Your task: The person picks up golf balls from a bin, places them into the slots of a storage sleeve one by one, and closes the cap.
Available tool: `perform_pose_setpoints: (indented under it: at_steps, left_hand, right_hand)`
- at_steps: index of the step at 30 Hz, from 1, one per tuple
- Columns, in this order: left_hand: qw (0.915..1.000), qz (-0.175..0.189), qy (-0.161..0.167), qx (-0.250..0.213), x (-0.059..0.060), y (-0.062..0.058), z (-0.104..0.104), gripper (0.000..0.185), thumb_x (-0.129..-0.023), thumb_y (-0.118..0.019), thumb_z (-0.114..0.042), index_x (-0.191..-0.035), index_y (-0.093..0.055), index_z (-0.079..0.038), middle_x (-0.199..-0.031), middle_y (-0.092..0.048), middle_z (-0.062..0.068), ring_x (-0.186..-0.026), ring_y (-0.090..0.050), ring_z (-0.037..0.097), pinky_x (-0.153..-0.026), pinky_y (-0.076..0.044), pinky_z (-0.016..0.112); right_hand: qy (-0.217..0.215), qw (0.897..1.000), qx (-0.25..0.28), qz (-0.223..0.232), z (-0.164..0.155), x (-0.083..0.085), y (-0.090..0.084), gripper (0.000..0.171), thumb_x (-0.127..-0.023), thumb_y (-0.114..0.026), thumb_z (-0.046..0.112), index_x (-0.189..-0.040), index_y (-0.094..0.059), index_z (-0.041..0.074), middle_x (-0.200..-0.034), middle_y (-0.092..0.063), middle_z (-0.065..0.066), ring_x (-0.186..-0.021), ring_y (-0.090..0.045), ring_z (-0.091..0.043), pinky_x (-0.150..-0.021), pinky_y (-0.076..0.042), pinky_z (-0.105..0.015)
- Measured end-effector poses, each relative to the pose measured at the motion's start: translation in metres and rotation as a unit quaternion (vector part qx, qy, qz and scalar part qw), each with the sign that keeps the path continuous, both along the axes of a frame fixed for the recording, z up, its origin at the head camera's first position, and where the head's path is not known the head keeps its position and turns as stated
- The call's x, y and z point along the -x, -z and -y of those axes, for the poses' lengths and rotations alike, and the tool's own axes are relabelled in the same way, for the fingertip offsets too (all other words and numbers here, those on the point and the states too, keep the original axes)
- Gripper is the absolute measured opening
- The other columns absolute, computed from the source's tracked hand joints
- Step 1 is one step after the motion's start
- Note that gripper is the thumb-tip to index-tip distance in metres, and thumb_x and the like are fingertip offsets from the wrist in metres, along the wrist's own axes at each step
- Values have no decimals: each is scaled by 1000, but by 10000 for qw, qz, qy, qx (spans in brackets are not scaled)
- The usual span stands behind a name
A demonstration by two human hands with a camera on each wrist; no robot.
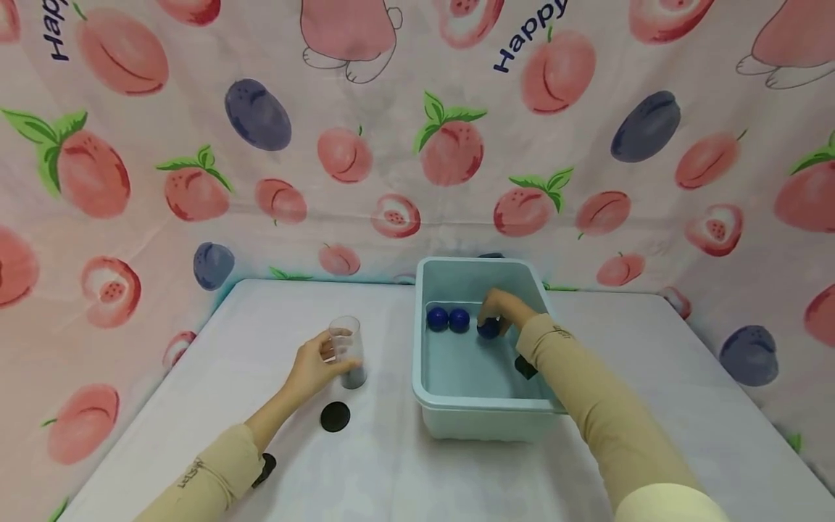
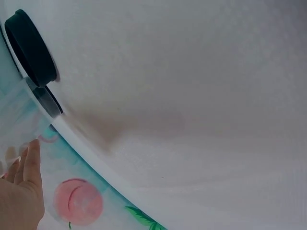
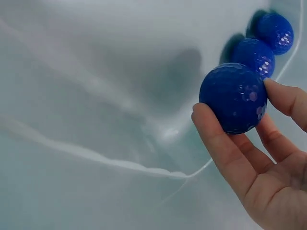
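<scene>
Right hand (image 1: 501, 308) pinches blue ball (image 3: 235, 97) in tub (image 1: 479, 413); left hand (image 1: 314, 365) grips clear cup (image 1: 346, 350); black lid (image 1: 335, 417) nearby.

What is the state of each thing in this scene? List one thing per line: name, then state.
Clear cup: upright, lid off, held by left hand.
Black lid: flat on table, beside cup.
Bin: open, upright.
Held blue ball: pinched by right hand.
Two other blue balls: resting inside bin.

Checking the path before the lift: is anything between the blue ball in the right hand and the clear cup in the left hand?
Only the pale blue plastic tub's left wall stands between the dimpled blue ball pinched by the right hand and the clear plastic cup held by the left hand.
</scene>
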State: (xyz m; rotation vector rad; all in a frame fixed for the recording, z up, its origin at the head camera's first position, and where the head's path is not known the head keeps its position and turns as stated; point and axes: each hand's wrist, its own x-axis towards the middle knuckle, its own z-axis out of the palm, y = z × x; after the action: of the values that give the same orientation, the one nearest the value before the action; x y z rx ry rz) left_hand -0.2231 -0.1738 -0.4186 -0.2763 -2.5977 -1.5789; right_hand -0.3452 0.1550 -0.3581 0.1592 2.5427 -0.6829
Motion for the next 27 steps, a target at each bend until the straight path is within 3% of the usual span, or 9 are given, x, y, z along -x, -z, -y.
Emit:
perform_pose_setpoints:
  at_steps: [3,6,8,10,13,16,23,27]
  left_hand:
    - [10000,-27,-8,73,-2,2,2,49,-75,-79,-15,-118,-58,-7,-121,-63,19,-111,-62,35,-95,-50,45]
    - [9999,-19,-33,146,-4,5,4,49,-75,-80,-15,-118,-58,-7,-120,-63,19,-110,-62,35,-94,-50,45]
    - [9998,-42,-43,164,-5,6,5,49,-74,-80,-15,-118,-58,-7,-119,-63,19,-109,-62,35,-93,-51,45]
    - [9999,-57,-17,143,-5,7,5,50,-75,-80,-16,-119,-58,-7,-120,-63,19,-109,-62,35,-94,-50,45]
    - [9999,-115,38,111,-4,7,4,51,-75,-80,-16,-119,-58,-7,-120,-63,19,-110,-62,35,-94,-50,45]
    - [9998,-181,44,106,-2,6,3,51,-74,-80,-15,-119,-57,-7,-121,-63,19,-110,-62,36,-94,-51,45]
    - [9996,-203,38,187,1,2,2,51,-75,-79,-15,-120,-57,-7,-122,-62,19,-109,-62,36,-92,-51,45]
    - [9996,-236,59,156,3,0,0,51,-75,-79,-16,-121,-57,-8,-122,-62,19,-109,-62,36,-91,-52,46]
  right_hand:
    - [-19,9996,274,-72,-3,14,18,46,-86,-61,6,-128,-47,-10,-129,-50,-30,-103,-62,-43,-76,-58,-45]
    - [-176,9976,675,-50,-21,52,56,40,-83,-68,12,-118,-56,-6,-118,-56,-28,-94,-65,-42,-69,-59,-45]
    - [-229,9960,868,-13,-23,55,58,41,-84,-68,14,-118,-57,-5,-117,-56,-27,-95,-64,-41,-70,-59,-45]
    - [-230,9951,965,-6,-22,49,49,42,-85,-66,15,-120,-56,-6,-117,-56,-29,-96,-64,-41,-70,-59,-44]
    - [-288,9944,1016,-80,-6,4,4,46,-92,-55,13,-131,-46,-11,-127,-51,-31,-104,-62,-39,-79,-58,-41]
    - [-514,9908,1245,-162,1,-19,-20,45,-95,-50,12,-131,-44,-14,-128,-49,-33,-103,-63,-38,-81,-57,-38]
    - [-630,9850,1609,-9,4,-29,-36,46,-97,-47,14,-135,-40,-12,-137,-43,-33,-112,-58,-39,-88,-55,-40]
    - [-530,9798,1926,31,2,-29,-40,47,-97,-46,13,-135,-38,-13,-139,-40,-33,-103,-63,-35,-84,-56,-36]
